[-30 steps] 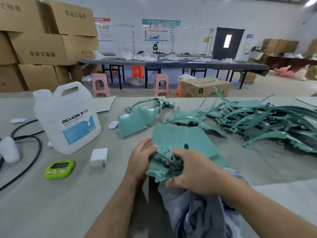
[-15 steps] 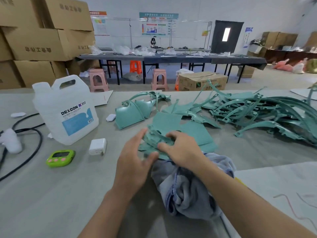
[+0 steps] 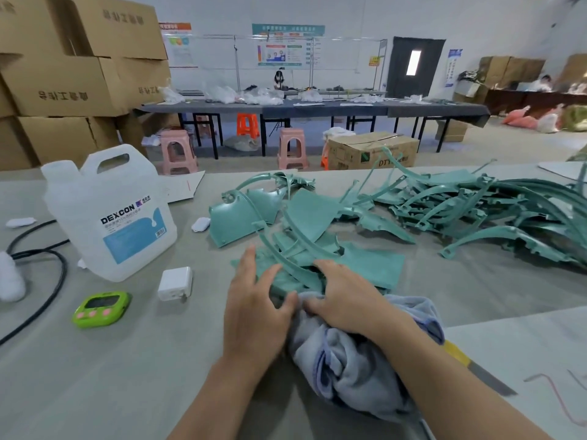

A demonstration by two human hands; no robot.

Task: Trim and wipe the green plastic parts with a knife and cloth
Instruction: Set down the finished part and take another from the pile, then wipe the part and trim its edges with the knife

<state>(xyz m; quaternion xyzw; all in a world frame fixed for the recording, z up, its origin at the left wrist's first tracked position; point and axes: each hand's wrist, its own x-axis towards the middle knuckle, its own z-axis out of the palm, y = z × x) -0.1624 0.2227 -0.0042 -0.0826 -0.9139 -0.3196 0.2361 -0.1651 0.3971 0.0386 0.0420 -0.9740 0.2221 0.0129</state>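
- A green part [image 3: 298,249] (a flat panel crossed by curved ribs) is seen on the grey table [image 3: 127,360], straight ahead of the person and just beyond the cloth [image 3: 349,360].
- The left hand [image 3: 254,309] is laid on the part's near left side with its fingers straight and spread wide. The thumb is stretched toward the cloth, and nothing is gripped.
- The right hand [image 3: 346,296] is placed at the part's near edge with its fingers curled over a rib, so the part is held by it. Whether cloth is also pinched under the palm cannot be told.
- The cloth, bluish-grey and crumpled, is bunched under the right wrist and forearm, touching the part's near edge.
- The knife [image 3: 489,381], yellow with a grey blade, is left lying on the table just right of the right forearm, by which it is partly hidden.
- A pile of green parts [image 3: 476,214] is heaped on the far right of the table, and two shell-shaped pieces [image 3: 235,217] are set beyond the left hand.
- To the left, a white jug [image 3: 111,214] marked DEXCON is stood upright. Near it a white charger [image 3: 175,284], a green timer [image 3: 101,308] and a black cable [image 3: 54,281] are found.
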